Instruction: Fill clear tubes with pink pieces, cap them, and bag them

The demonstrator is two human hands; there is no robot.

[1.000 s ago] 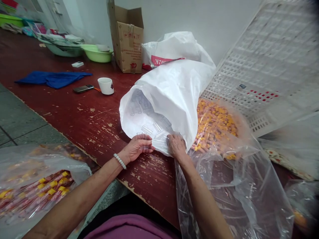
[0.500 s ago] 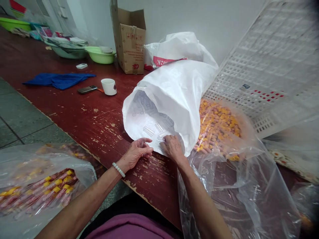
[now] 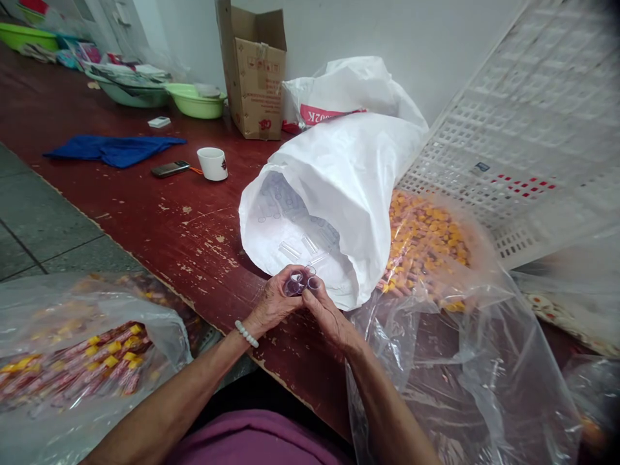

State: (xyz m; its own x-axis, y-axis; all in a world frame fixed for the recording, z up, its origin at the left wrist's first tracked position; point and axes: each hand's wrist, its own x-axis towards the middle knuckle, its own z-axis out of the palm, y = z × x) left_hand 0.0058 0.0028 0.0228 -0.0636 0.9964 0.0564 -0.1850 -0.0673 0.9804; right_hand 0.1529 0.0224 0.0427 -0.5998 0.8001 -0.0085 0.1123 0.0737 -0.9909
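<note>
In the head view my two hands meet at the mouth of a white sack (image 3: 334,168) lying on its side. My left hand (image 3: 272,305), with a beaded bracelet at its wrist, is closed around several clear tubes (image 3: 293,287) whose round open ends face me. Fingers of my right hand (image 3: 328,315) are closed on another clear tube (image 3: 314,283), pressed beside the left hand's bunch. Inside the sack, a few more loose clear tubes (image 3: 290,250) lie on the white cloth.
A worn red table (image 3: 194,258) carries a white cup (image 3: 212,164), a phone (image 3: 170,169), a blue cloth (image 3: 116,150) and a cardboard box (image 3: 259,90). At right, a white crate (image 3: 513,129) leans over a plastic bag of yellow-capped tubes (image 3: 426,232). Another such bag (image 3: 97,361) sits lower left.
My right hand has come out of the sack's mouth with a tube and moved left against my left hand. The left hand has shifted slightly right.
</note>
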